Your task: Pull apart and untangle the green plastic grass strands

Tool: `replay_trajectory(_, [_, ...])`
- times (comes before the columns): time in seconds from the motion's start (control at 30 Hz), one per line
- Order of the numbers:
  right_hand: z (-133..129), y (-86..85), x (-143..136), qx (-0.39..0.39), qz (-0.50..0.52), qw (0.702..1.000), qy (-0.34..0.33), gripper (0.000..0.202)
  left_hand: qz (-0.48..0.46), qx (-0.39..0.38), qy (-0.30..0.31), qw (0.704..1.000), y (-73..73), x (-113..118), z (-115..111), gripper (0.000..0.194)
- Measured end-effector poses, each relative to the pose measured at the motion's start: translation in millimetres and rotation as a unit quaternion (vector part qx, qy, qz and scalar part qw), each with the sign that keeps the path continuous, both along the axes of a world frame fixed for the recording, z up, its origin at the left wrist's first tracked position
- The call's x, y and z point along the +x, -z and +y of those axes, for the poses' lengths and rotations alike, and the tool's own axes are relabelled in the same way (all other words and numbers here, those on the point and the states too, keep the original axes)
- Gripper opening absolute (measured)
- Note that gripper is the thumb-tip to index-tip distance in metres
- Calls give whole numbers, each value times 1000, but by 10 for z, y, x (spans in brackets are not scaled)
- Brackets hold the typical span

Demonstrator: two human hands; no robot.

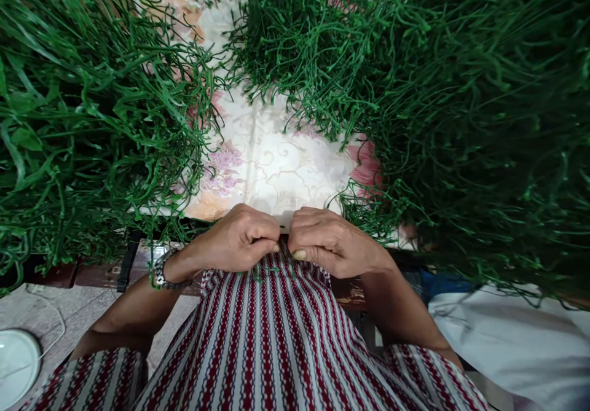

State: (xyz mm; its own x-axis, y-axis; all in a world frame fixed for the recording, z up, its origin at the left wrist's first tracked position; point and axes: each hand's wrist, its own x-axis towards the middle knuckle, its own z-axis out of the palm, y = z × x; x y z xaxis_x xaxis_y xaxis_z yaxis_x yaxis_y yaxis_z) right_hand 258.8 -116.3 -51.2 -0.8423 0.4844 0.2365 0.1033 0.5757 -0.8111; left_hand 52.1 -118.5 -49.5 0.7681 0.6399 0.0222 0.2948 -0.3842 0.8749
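Both hands are close together at the table's front edge, above the striped red and white cloth (262, 337) over my body. My left hand (244, 238), with a metal watch (162, 270) on its wrist, is closed, thumb pressed to the fingers. My right hand (327, 242) is curled the same way, its thumb pointing left. The cloth is gathered up between the two hands, and both seem to pinch its upper edge. A few small green bits lie on the cloth just below them.
Large heaps of thin green stems lie at the left (92, 110) and right (461, 104) on a flowered white tablecloth (276, 165). A white round object (17, 365) is on the floor at lower left. White fabric (516, 337) lies at lower right.
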Motion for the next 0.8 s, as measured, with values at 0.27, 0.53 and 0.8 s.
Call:
replay_trajectory(0.27, [-109,31,-91,-12,-15,958,285,18,-37,-61,-189,979,38,121,13,14])
replay_trajectory(0.53, [-184,59,-132,7,-58,961,270,29,-113,-193,-204,953,139,149,-31,17])
replay_trajectory(0.8, [-207,107,-150,123,-196,940,251,10,-8,-39,-151,988,84,121,-2,15])
